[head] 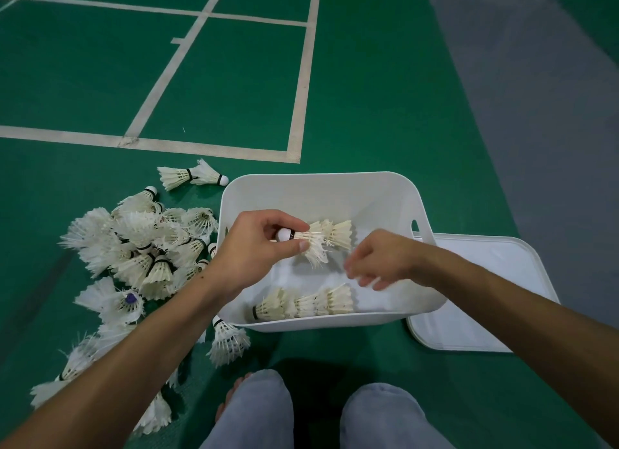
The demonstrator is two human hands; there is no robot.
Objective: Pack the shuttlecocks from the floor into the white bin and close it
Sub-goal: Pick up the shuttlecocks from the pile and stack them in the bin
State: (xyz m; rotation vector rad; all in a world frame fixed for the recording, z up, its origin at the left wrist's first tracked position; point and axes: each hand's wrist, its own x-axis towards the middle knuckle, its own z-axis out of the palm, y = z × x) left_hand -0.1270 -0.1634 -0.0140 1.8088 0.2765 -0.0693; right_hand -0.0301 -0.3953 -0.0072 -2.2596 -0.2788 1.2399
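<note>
I have the left hand point(258, 247) over the bin point(378, 194), thumb and fingers pinched on the cork end of a nested shuttle stack point(321, 239), feathers pointing right across the bin's far half. Holding at the cork keeps the feathers from being crushed and lets the stack lie flat when released. The right hand point(378, 259) hovers just beside the feather end, apart from it; it is motion-blurred, fingers loosely curled and partly open, and I can see nothing held in them. My reading: it is there to steady or align the stack as it goes down. A second stack point(304, 304) already lies on the bin floor along the near wall, cork to the left, so laying this one parallel would keep rows tidy and save room. The pile point(140, 247) of loose shuttles sits on the green floor point(368, 96) just left of the bin, within easy reach of the left hand; a few strays lie near my knees point(261, 411) and one pair beyond the bin's far left corner. Most of the shuttles are unpacked, so the task is at an early stage. The lid point(485, 297) lies flat on the floor to the right, partly tucked under the bin's right edge, clear of the loading side and ready for closing.
</note>
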